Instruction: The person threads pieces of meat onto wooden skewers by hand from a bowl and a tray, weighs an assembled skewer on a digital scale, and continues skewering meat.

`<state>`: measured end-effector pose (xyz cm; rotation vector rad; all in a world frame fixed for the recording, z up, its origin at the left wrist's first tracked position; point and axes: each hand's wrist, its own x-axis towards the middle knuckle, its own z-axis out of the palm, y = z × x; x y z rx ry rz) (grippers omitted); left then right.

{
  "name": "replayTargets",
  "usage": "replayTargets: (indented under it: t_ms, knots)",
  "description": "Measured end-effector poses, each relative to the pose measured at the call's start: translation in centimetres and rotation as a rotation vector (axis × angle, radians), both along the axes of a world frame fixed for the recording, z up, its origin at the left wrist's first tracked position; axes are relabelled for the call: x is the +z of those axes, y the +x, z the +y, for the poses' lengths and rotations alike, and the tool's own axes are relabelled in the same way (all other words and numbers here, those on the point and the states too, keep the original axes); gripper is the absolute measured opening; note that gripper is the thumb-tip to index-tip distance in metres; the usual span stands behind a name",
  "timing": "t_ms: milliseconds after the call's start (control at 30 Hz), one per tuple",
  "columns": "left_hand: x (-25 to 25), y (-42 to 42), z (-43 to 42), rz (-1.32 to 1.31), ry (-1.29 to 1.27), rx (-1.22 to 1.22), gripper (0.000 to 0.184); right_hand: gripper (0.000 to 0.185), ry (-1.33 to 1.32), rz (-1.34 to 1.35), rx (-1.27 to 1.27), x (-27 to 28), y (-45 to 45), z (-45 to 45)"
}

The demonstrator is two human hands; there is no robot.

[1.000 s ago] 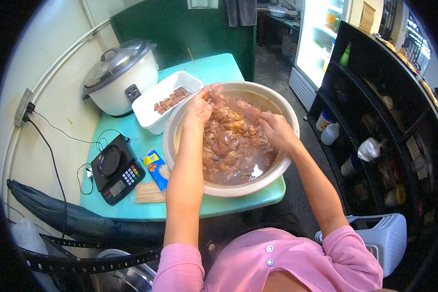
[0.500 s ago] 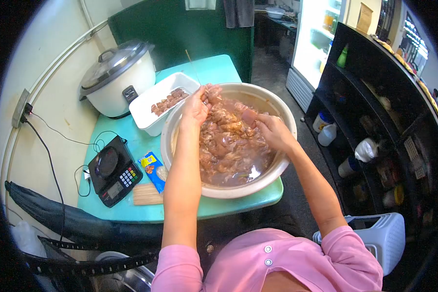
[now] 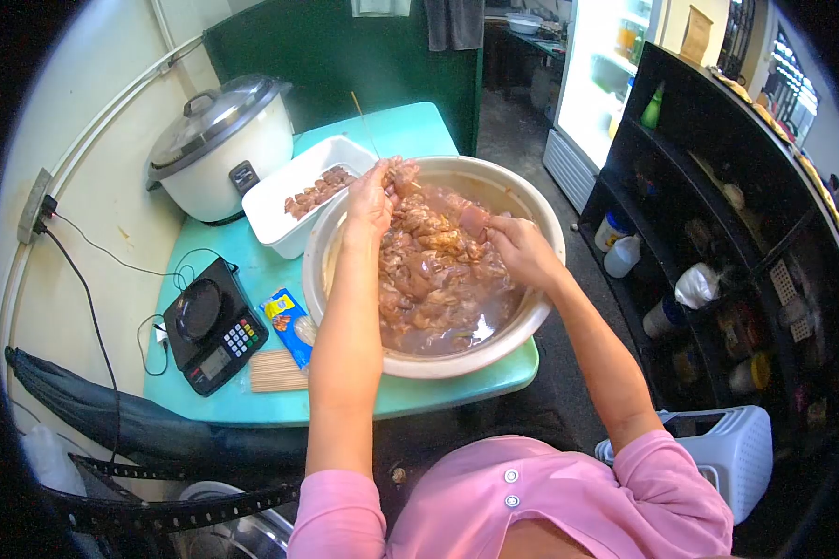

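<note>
A large round basin (image 3: 543,307) holds many pieces of raw meat (image 3: 443,265) in brownish liquid. Over its far left rim, my left hand (image 3: 371,200) is closed around a thin wooden skewer (image 3: 364,121), whose bare end points up and away. Raw meat bunches at the skewer's other end, beside my fingers. My right hand (image 3: 524,250), above the basin's right part, pinches a flat pink piece of meat (image 3: 474,222). Left of the basin, a white rectangular tub (image 3: 284,240) contains a row of skewered meat (image 3: 319,191).
On the turquoise table (image 3: 419,401) are a black digital scale (image 3: 216,321), a bundle of skewers (image 3: 278,371), a blue packet (image 3: 287,326) and a large rice cooker (image 3: 216,154). Black shelves (image 3: 708,214) stand right, with a grey plastic stool (image 3: 727,456) below. A lit fridge (image 3: 592,93) stands behind.
The whole view has shifted slightly, so things sit a little further left. Both hands keep nearly the same pose over the basin, with the same holds.
</note>
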<state>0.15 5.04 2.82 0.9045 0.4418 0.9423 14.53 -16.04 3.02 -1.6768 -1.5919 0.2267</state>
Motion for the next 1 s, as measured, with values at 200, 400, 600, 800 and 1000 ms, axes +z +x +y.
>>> replayTargets:
  t_ms: [200, 400, 600, 800, 1000]
  knots:
    - [0.0, 0.2, 0.0, -0.046, -0.061, -0.043, 0.027, 0.026, 0.003, 0.033, -0.004, -0.1, 0.1, -0.1]
    - [0.1, 0.3, -0.4, -0.148, -0.146, -0.1, 0.025, 0.025, 0.015, 0.022, -0.026, -0.4, 0.2, 0.1]
    - [0.1, 0.5, -0.6, -0.175, -0.194, -0.118, 0.025, 0.025, 0.001, 0.034, -0.019, 0.2, 0.0, -0.1]
    - [-0.1, 0.8, -0.8, -0.176, -0.19, -0.125, 0.023, 0.026, 0.026, 0.027, -0.03, -0.2, 0.0, 0.1]
    - [-0.3, 1.0, -0.8, -0.17, -0.211, -0.125, 0.021, 0.026, 0.021, 0.012, -0.032, -0.2, 0.1, 0.2]
